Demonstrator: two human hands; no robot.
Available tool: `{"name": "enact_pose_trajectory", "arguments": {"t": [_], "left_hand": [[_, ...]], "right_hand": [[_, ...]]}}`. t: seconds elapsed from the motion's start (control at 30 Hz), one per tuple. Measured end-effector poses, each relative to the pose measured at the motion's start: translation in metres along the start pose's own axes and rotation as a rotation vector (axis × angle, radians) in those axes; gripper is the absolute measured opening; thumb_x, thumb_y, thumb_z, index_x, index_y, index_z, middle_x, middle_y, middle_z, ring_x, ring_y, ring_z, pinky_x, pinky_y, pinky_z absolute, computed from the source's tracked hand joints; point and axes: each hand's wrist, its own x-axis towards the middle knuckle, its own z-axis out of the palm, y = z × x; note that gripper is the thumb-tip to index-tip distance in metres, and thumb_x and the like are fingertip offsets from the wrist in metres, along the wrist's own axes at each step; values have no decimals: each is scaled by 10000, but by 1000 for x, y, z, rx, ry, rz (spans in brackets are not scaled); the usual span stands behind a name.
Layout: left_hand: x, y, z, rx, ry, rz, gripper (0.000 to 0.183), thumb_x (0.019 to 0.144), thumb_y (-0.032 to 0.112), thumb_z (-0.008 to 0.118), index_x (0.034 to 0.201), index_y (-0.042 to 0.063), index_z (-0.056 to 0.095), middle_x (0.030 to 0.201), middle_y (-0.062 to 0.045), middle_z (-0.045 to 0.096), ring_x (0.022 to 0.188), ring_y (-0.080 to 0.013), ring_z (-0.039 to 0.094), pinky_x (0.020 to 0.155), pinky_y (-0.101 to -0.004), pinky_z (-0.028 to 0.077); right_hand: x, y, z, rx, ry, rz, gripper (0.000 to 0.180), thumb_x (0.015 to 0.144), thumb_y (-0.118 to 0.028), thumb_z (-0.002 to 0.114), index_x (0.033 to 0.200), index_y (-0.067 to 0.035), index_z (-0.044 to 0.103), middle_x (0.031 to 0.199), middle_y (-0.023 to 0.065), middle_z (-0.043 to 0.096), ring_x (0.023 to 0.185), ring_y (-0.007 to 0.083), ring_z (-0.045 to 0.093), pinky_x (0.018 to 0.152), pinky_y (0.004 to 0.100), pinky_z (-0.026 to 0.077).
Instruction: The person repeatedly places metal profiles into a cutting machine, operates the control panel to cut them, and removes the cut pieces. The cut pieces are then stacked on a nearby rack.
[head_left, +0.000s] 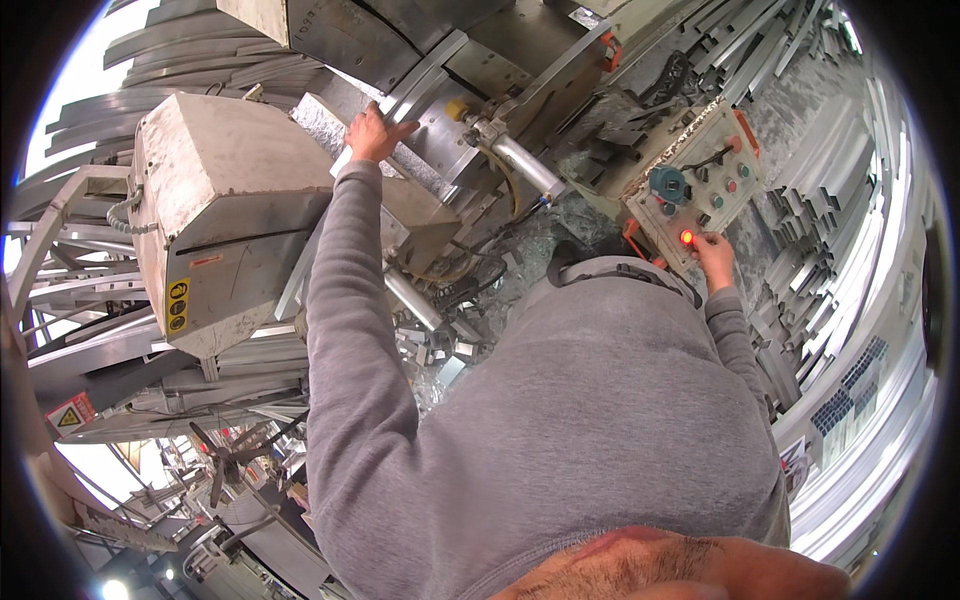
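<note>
My left hand (371, 135) has its fingers spread over a silvery aluminium profile (420, 166) on the bed of a metal-cutting saw. To its left stands the saw's large beige guard housing (240, 172). A pneumatic cylinder (529, 166) with a yellow fitting points away from the bed, to the right of that hand. My right hand (714, 259) is at the lower edge of a control panel (724, 187), fingers bunched beside a glowing red button (687, 237). Whether those fingers grip a knob is hidden. Above the button sits a small black selector switch (703, 220).
A second cylinder (412, 296) juts out below the bed. Aluminium offcuts (450, 367) and shavings litter the floor by my body. Stacked profiles (817, 202) lie at the right; long bars (187, 75) are racked behind the saw. Hoses and cables (480, 262) hang near the machine.
</note>
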Motion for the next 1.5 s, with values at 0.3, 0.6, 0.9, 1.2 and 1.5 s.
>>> {"name": "enact_pose_trajectory", "arguments": {"t": [0.3,0.6,0.9,1.2,1.5], "left_hand": [[11,15,26,-93,191,-21,1107,694,658,839,1461,-36,441,1380,-264,571,1306,-465,502,1110,-521,395],[-19,-58,-1,-273,14,-197,740,884,639,674,1326,46,672,1269,-255,686,1225,-398,631,1064,-442,471],[-14,-44,-1,-372,46,-165,498,932,495,668,1161,67,774,1077,-221,760,1077,-360,717,972,-421,527],[-17,-34,10,-329,203,-142,440,951,479,667,1072,78,802,953,-214,764,969,-388,733,901,-455,546],[-20,-41,13,-280,230,-133,448,964,479,650,1039,62,798,891,-198,761,913,-389,728,868,-471,544]], "right_hand": [[-2,0,-5,44,-36,28,270,849,-183,727,987,49,717,803,97,728,643,139,680,605,278,528],[-3,16,-11,140,-52,38,251,863,-189,751,988,23,707,792,71,707,640,125,656,576,273,498],[0,6,-4,77,-52,10,274,876,-184,721,1031,41,705,804,71,713,644,122,658,594,272,501],[3,21,-5,144,-63,47,249,886,-195,710,1030,8,700,840,55,706,652,117,651,557,259,480],[6,22,-8,145,-46,59,216,875,-199,721,989,-17,710,755,43,685,627,109,638,530,260,460]]}}
